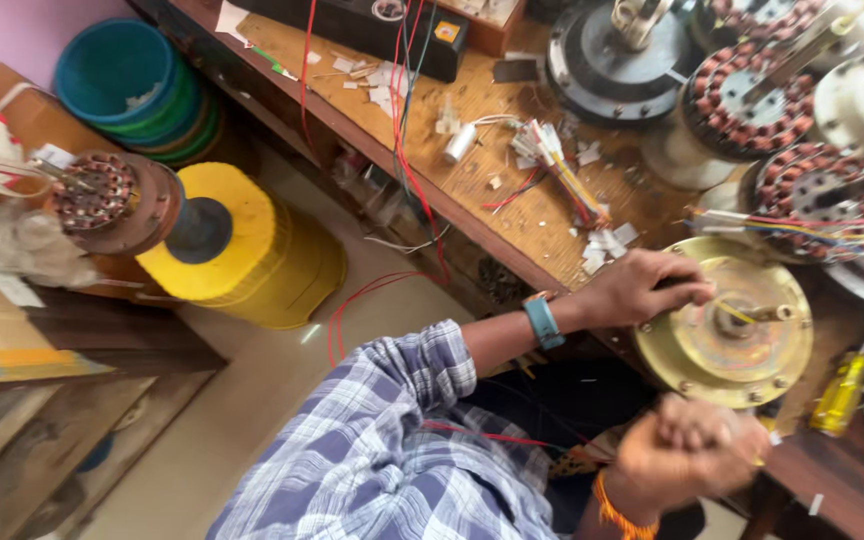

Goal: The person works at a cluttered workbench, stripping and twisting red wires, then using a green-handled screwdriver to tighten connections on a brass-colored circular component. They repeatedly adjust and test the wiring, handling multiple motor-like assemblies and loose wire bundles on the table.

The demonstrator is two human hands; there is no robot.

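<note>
Hands: left hand [642, 287] grasps the rim of the brass-coloured motor cover [724, 322], wrist bent over it; right hand [692, 447] clenched in a fist just below | cover lies flat on the table [492, 190], shaft facing the camera | yellow-handled screwdriver [840, 394] beside it.

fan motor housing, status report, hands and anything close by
Left hand on rim of brass fan motor housing. Right hand fisted just below it, contents blurred. Yellow screwdriver beside it, wire scraps on wooden bench.
</note>
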